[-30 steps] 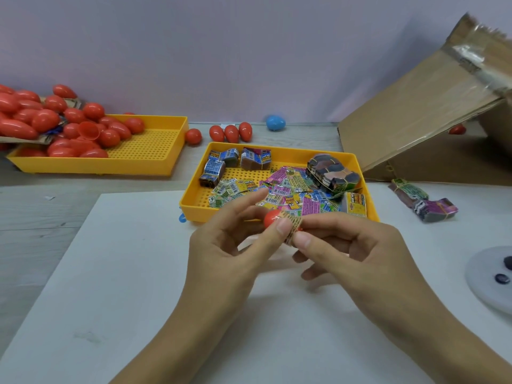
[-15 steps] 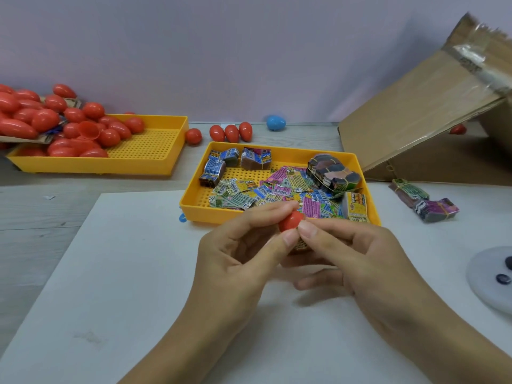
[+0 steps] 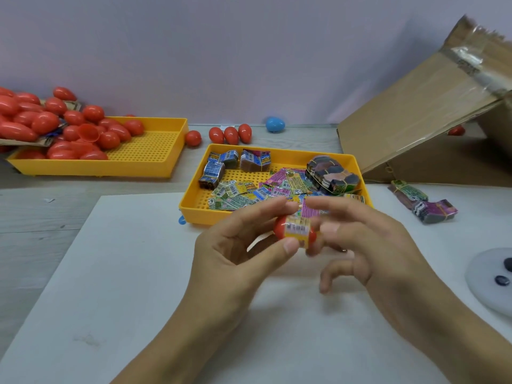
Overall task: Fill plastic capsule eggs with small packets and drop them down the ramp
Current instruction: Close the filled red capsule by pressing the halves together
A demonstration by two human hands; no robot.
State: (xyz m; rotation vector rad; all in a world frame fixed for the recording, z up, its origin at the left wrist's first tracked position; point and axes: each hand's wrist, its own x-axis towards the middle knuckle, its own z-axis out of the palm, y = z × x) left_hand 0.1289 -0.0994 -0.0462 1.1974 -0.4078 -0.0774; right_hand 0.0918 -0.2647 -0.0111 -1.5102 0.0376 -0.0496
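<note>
Egg half [image 3: 279, 227] pinched in left hand [image 3: 238, 250] just in front of packet tray [image 3: 194, 202], packet [image 3: 297, 231] now wedged in its mouth. Right hand [image 3: 368, 245] blurry, fingers looser than half a second ago, apparently off it. Stuffing nearly done, probably.

Bright even light; right hand [image 3: 368, 245] motion-blurred; edges warped.

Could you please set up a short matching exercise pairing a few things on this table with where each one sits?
Things:
1. blue egg
2. loose packets
3. red egg half
4. cardboard ramp

Places:
A. in the near yellow tray
B. far right, sloping
C. by the back wall
D. held in the left hand

Pairs: 1-C, 2-A, 3-D, 4-B
</note>
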